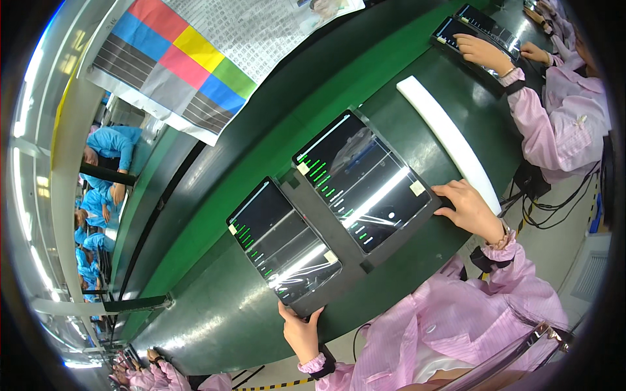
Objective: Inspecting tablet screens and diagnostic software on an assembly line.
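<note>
On the glossy green desk (222,303), we see a black rectangular glass-screened tablet (279,225) at left; our left hand (301,333) grasps the near corner of the flat dark-grey tray (322,218) beneath it. A second black tablet (362,182) lies on the tray's right; our right hand (473,210) grips its right corner, near a long white bar (447,138).

Face up on the flat dark tray (317,214), the left tablet (282,236) and right tablet (362,182) lie apart, black screens lit with green bars.
</note>
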The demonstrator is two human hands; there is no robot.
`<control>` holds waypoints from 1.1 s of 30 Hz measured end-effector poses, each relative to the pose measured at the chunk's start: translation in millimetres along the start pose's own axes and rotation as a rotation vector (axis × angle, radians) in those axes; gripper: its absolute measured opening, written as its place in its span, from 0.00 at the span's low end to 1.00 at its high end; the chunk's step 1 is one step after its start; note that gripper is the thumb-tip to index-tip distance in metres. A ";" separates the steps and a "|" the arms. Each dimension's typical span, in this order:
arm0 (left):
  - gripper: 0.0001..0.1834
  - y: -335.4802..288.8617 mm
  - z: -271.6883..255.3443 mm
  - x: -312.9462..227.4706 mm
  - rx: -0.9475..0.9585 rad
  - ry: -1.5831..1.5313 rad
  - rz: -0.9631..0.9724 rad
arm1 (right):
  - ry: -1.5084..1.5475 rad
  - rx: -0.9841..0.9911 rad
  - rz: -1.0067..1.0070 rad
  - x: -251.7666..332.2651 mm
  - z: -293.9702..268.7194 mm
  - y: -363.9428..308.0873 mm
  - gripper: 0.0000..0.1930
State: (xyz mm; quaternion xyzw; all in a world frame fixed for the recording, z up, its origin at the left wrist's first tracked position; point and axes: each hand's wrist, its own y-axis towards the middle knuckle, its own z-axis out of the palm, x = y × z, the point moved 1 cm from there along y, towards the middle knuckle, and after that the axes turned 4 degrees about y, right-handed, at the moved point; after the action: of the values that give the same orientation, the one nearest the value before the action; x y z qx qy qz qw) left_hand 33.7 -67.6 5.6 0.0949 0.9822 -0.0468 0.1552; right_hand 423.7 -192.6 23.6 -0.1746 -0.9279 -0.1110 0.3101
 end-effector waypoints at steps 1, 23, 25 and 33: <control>0.50 0.6 -0.2 0.3 0.003 0.003 -0.002 | 0.008 -0.010 -0.001 0.4 1.0 0.4 0.22; 0.50 40.3 -22.7 35.8 0.113 0.087 -0.025 | -0.160 0.023 -0.222 37.8 17.2 52.6 0.18; 0.49 70.3 -30.4 66.9 0.070 0.050 0.046 | -0.198 0.094 -0.332 48.1 36.0 84.7 0.15; 0.49 268.6 -65.5 116.8 0.286 -0.404 -0.024 | -0.032 -0.120 -0.477 150.3 168.8 229.4 0.06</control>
State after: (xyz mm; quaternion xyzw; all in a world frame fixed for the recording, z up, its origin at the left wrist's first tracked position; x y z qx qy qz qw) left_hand -40.8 223.0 14.2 0.0927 0.9157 -0.2051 0.3330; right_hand 310.9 108.6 6.1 0.0295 -0.9393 -0.2334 0.2496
